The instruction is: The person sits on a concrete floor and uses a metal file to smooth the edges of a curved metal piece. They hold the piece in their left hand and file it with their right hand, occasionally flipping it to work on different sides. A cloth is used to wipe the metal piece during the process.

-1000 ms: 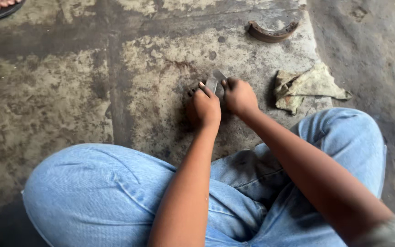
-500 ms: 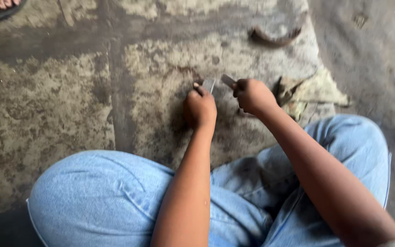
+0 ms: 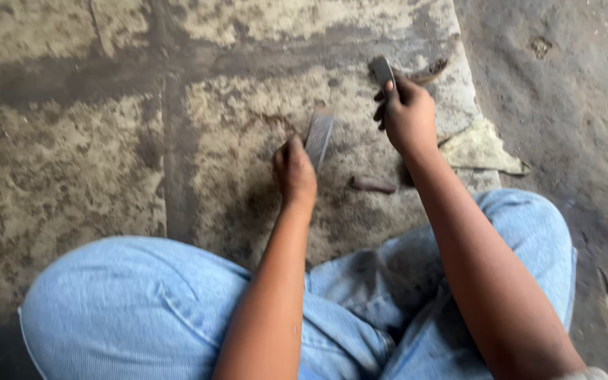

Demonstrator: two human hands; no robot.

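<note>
Two bare hands are at work above a stained concrete floor (image 3: pixel 93 162) in the head view, the only view there is. The left hand (image 3: pixel 295 171) has its grip closed on the lower end of a flat grey metal strip (image 3: pixel 319 132), which stands tilted, with its upper end a little blurred and pointing away from the person. The right hand (image 3: pixel 408 116) is raised higher and further away, and its grip is closed around a small dark metal piece (image 3: pixel 381 70), whose short end comes out above the fingers. The two pieces are apart and do not touch. Between the hands, on the floor, lies a small rusty brown rod (image 3: pixel 372 186). Just beside the right wrist is a flat, pale, crumpled scrap (image 3: pixel 483 149), maybe of cardboard, with an irregular pointed shape; I cannot see any print on it. A dark curved object (image 3: pixel 431 70) lies just behind the right hand, partly hidden. The person sits with the knees in light blue jeans (image 3: pixel 135 309) at the bottom.
</note>
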